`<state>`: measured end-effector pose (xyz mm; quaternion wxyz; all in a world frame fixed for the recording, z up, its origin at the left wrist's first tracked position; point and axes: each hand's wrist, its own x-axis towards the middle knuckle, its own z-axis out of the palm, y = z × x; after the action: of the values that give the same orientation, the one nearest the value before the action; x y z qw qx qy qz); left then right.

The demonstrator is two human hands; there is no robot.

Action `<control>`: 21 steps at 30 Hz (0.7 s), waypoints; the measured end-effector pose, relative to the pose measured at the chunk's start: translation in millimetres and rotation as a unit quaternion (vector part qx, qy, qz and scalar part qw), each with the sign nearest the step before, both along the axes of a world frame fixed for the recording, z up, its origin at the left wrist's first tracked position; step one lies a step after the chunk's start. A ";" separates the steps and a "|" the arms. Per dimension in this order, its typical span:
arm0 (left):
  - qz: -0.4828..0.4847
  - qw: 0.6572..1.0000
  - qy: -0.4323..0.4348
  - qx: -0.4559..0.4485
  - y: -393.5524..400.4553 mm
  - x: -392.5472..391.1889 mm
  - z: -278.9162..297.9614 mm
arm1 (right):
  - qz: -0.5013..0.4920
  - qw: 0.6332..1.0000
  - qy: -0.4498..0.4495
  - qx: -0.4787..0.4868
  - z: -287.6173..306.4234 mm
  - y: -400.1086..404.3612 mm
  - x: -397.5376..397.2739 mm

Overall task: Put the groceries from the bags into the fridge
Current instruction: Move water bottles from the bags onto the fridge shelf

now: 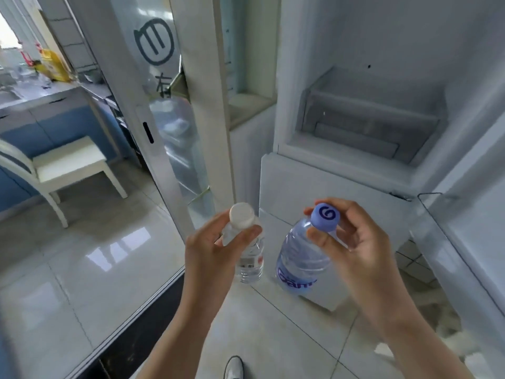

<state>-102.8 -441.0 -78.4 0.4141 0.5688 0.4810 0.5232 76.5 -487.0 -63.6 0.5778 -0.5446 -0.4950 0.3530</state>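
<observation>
My left hand (210, 250) grips the neck of a small clear water bottle (250, 258) with a white cap, held upright. My right hand (352, 236) pinches the neck of a larger water bottle (300, 258) with a purple cap and blue lettering. Both bottles hang over the tiled floor in front of the open fridge (355, 165). Inside the fridge, a translucent drawer (366, 121) sits in the compartment at upper right. The open fridge door (464, 242) with its clear shelf rail stands at the right.
A glass sliding door (153, 127) with a white frame stands to the left. Beyond it are a white chair (68, 165), blue cabinets and a counter with a yellow bag (53, 64). My shoe (233, 367) shows on the glossy tiled floor.
</observation>
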 end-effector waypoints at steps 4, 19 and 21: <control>-0.071 0.997 -0.005 -0.002 66.5 2.0 14.4 | -0.069 0.997 -0.007 0.024 14.7 42.6 -0.5; -0.233 0.969 -0.079 0.023 258.9 112.8 63.6 | -0.270 0.956 -0.061 0.098 62.7 173.8 75.1; -0.238 0.966 -0.088 0.039 281.7 138.4 71.9 | -0.285 0.951 -0.060 0.105 70.4 194.8 95.1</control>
<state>35.5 -159.2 -6.5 0.5448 0.6341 0.2726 0.4762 171.6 -292.2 6.8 0.6777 -0.6193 -0.3871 0.0860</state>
